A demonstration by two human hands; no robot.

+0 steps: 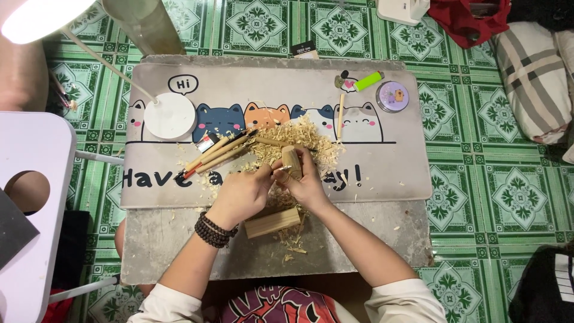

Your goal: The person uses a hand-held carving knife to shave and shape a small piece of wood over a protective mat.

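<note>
A small wood piece stands upright between the two hands, over the middle of the mat on the tabletop. The right hand is wrapped around the piece from the right and below. The left hand is closed on a thin carving tool, whose pale tip lies against the piece; the two hands touch each other. The left wrist wears dark bead bracelets.

Just below the hands, a rectangular wood block lies on the tabletop at the mat's near edge. Shavings are heaped behind and around the hands, with more scattered by the block. To the left of the piece, a bundle of wooden-handled tools lies slantwise on the mat, tips toward the shavings. One more wooden-handled tool lies upright farther back on the right.

A lamp's round white base sits on the mat's left part, its thin arm running up to a bright lamp head. At the far right of the mat are a green lighter and a round purple tin, near each other. The tabletop stands on a green patterned tile floor
</note>
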